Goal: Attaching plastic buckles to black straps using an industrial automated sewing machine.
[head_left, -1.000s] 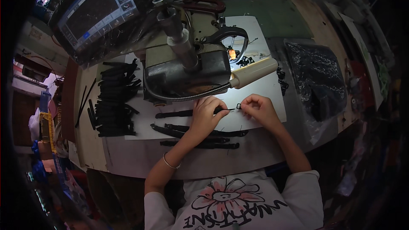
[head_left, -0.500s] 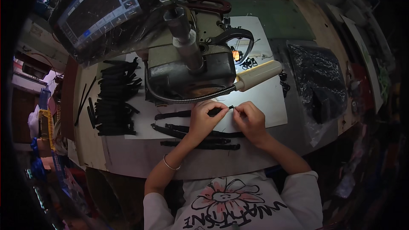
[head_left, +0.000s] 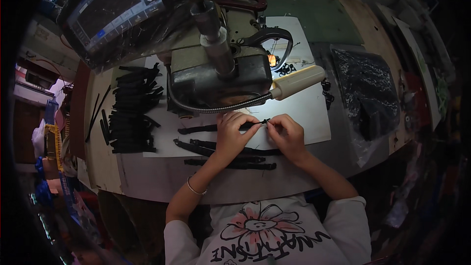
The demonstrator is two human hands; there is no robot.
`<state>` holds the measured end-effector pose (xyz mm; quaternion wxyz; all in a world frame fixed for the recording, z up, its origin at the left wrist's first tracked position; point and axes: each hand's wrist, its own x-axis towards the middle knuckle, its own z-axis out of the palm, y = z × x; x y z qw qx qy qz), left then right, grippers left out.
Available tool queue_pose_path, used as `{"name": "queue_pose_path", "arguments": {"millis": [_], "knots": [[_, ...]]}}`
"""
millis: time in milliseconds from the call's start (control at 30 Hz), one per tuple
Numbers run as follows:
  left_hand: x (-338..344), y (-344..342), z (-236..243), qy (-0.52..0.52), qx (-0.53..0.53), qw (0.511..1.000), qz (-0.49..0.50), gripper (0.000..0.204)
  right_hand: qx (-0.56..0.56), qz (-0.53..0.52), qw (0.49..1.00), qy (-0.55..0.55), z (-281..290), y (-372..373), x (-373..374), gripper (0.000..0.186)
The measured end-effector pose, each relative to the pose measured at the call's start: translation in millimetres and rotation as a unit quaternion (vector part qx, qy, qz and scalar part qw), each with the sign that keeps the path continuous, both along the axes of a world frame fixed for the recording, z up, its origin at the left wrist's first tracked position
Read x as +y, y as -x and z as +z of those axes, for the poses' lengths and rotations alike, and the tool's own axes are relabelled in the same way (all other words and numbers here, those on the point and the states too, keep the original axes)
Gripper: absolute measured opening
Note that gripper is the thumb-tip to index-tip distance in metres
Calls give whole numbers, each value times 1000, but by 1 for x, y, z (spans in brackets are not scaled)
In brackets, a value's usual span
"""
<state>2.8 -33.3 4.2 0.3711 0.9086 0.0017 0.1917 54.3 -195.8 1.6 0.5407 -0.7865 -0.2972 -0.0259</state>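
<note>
Black fabric strap [head_left: 197, 129], long, narrow, running crosswise, toward the front edge of the bench [head_left: 152, 179], small black buckle [head_left: 265, 121] at the strap's right end.

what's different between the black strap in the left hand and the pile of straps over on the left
The held strap is a single piece, while the strap pile is many pieces heaped together.
The held strap is gripped by the left hand, with the right hand at its tip; the strap pile has no hand on it.
Both are black and run roughly crosswise.
</note>
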Motion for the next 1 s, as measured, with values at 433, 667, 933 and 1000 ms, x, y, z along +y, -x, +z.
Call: {"name": "queue_pose_path", "arguments": {"millis": [433, 667, 933, 1000], "knots": [[21, 4, 5, 48, 67, 991, -110, 20, 70, 145, 987, -1, 2, -10, -4, 6], [26, 4, 1, 18, 57, 989, -136, 16, 74, 141, 987, 13, 8, -7, -1, 9], [25, 4, 2, 43, 64, 988, -137, 15, 39, 158, 986, 26, 7, -10, -2, 9], [27, 4, 1, 51, 64, 986, -143, 16, 47, 162, 986, 13, 6, -9, -2, 9]]}}
